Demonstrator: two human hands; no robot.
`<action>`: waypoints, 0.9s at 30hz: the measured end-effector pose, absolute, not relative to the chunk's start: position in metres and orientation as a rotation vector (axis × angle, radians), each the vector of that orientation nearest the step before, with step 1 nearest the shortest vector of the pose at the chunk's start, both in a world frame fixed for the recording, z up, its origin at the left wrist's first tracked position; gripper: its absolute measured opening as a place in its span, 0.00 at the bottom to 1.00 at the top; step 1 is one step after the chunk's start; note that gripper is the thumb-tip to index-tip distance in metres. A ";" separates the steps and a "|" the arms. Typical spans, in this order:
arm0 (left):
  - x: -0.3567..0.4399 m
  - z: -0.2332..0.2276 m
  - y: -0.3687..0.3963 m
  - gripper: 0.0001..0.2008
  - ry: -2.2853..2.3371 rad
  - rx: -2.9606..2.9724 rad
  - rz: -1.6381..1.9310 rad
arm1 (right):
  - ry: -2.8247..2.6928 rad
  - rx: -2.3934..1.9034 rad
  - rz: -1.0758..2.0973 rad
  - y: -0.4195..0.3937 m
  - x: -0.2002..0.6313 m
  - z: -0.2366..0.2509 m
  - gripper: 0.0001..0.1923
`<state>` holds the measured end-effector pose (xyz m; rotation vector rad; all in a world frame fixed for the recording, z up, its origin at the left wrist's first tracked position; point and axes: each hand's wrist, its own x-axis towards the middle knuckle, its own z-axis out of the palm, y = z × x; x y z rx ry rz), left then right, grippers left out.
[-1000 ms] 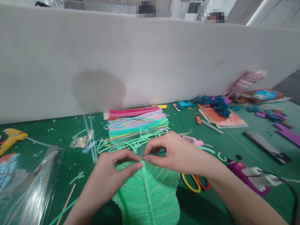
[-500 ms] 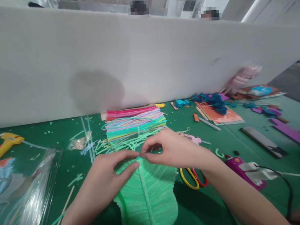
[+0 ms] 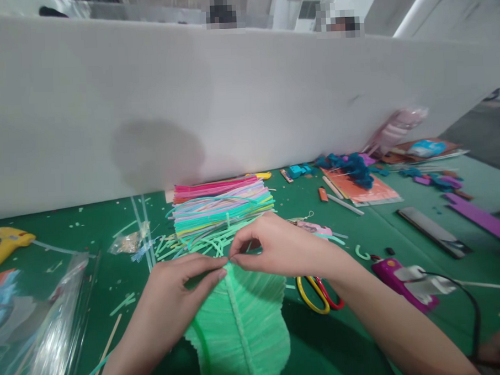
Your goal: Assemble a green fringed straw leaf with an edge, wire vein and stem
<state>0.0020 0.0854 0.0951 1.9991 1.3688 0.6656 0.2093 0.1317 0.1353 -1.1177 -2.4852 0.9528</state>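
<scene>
A large green leaf (image 3: 260,325) made of fuzzy pipe cleaners, with a raised midrib down its middle, hangs below my hands over the green table. At its top end, my left hand (image 3: 180,290) pinches the leaf's tip between thumb and fingers. Right beside it, thumb and forefinger of my right hand (image 3: 260,242) press together at the same tip. Whatever lies between the right fingertips is too small to make out. Just behind the hands lies a pile of pipe cleaners (image 3: 221,205) in pink, lilac, mint and yellow, with loose green pieces (image 3: 206,243) in front.
Scissors (image 3: 312,295) with yellow and red handles lie right of the leaf. A yellow glue gun (image 3: 10,245) and clear plastic sleeves (image 3: 61,323) are at left. At right are a purple power strip (image 3: 397,280) with cable and a phone (image 3: 432,232). A white partition (image 3: 246,99) stands behind.
The view has shifted slightly, so most things sit a little further left. Both hands stay together at the leaf's tip, with little change in their grip.
</scene>
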 end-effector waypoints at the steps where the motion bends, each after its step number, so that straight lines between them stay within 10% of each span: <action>1: 0.002 0.095 0.085 0.11 1.366 1.994 0.666 | -2.485 -1.120 0.954 0.132 0.210 0.135 0.08; 27: 0.002 0.098 0.086 0.10 1.408 1.976 0.562 | -2.508 -1.100 0.916 0.134 0.208 0.135 0.09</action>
